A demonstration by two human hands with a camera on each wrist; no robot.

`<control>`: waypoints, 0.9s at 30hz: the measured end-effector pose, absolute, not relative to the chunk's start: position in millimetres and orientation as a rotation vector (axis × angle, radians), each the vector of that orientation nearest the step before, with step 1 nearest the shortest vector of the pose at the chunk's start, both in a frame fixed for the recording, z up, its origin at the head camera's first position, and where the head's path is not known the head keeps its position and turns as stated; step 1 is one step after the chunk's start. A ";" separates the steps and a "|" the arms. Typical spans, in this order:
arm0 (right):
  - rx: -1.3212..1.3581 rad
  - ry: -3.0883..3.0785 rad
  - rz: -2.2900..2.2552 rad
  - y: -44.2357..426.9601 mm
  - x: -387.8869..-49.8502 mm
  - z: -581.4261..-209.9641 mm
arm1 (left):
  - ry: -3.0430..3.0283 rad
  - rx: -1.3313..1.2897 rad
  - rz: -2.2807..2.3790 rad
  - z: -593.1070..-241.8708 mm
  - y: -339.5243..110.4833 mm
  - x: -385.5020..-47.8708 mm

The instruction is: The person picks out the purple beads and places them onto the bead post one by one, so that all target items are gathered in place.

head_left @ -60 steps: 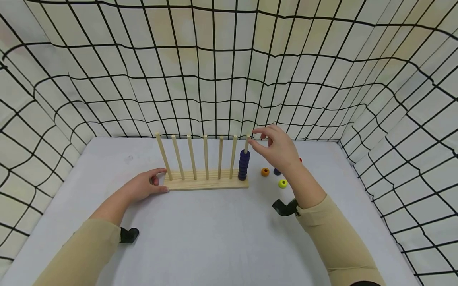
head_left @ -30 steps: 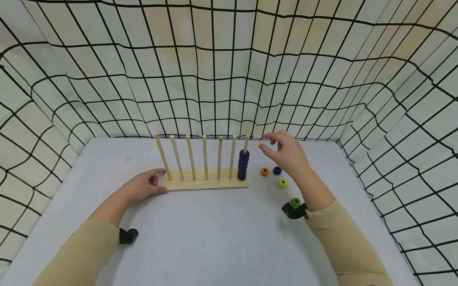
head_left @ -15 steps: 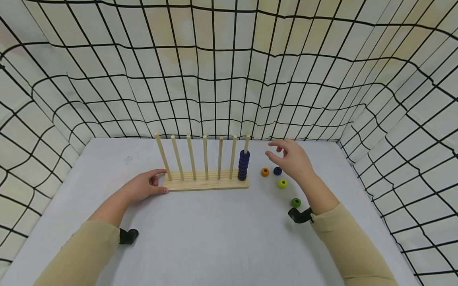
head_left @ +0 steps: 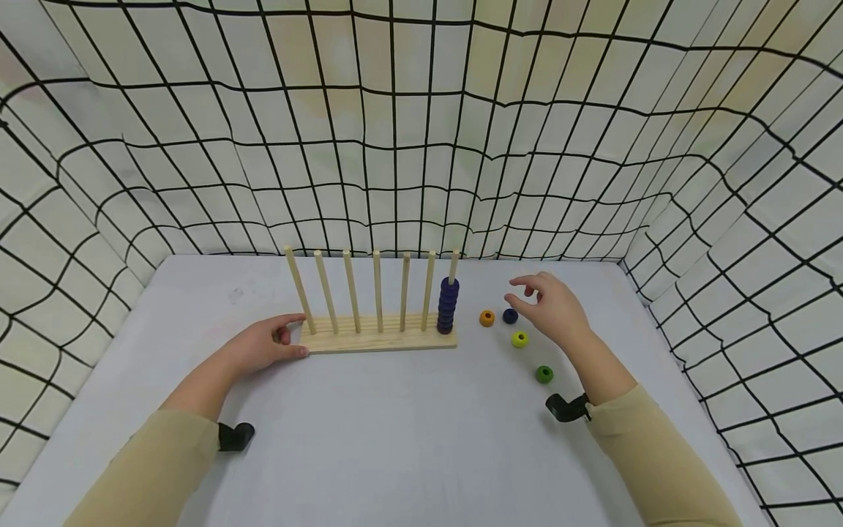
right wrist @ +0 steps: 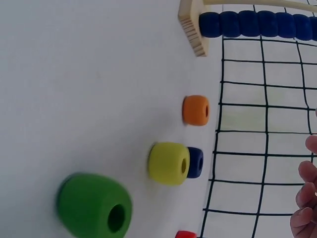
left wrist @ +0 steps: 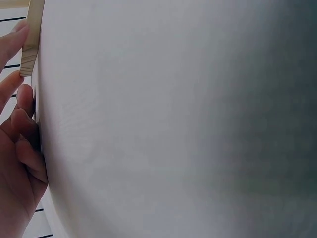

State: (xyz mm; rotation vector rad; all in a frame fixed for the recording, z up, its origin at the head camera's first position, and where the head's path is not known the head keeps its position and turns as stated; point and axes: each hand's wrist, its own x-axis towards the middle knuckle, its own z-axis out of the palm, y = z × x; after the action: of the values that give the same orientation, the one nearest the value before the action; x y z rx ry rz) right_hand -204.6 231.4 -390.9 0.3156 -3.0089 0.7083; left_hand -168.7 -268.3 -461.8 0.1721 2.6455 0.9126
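Note:
A wooden peg rack [head_left: 378,338] stands on the table with several upright pegs. Its rightmost peg carries a stack of dark blue beads [head_left: 448,306]; the other pegs are bare. My left hand [head_left: 266,342] grips the rack's left end, thumb at the front edge and index finger at the back. In the left wrist view, fingertips touch the base's end [left wrist: 28,62]. My right hand [head_left: 549,306] hovers right of the rack, fingers loosely bent with nothing between them. Closest to it lies a loose dark blue bead [head_left: 510,316]. Around it are an orange bead [head_left: 486,318] and a yellow bead [head_left: 519,339].
A green bead [head_left: 544,375] lies nearer the front, left of my right wrist. Part of a red bead [right wrist: 185,234] shows in the right wrist view; my right hand hides it in the head view. Black netting [head_left: 395,168] rises behind the white table [head_left: 395,439].
My right hand has moved from the top of the rightmost peg to the right and down, uncovering the loose blue and green beads. My left hand and the rack have stayed put.

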 end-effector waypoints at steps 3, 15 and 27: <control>0.310 -3.020 0.698 237.1 -204.0 -396.4 | 2.642 0.183 0.935 -460.6 -268.5 -167.1; 0.271 -3.063 0.685 248.7 -206.1 -406.4 | 2.644 0.202 0.937 -460.7 -268.0 -166.8; 0.262 -3.186 0.686 255.2 -217.5 -420.3 | 2.634 0.185 0.950 -460.1 -265.9 -167.4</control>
State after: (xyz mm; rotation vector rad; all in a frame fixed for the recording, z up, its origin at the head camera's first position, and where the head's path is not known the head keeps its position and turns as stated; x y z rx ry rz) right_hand -217.5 255.2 -420.3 0.2623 -3.1864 0.6861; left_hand -167.4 -265.9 -460.1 0.1854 2.6341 0.9501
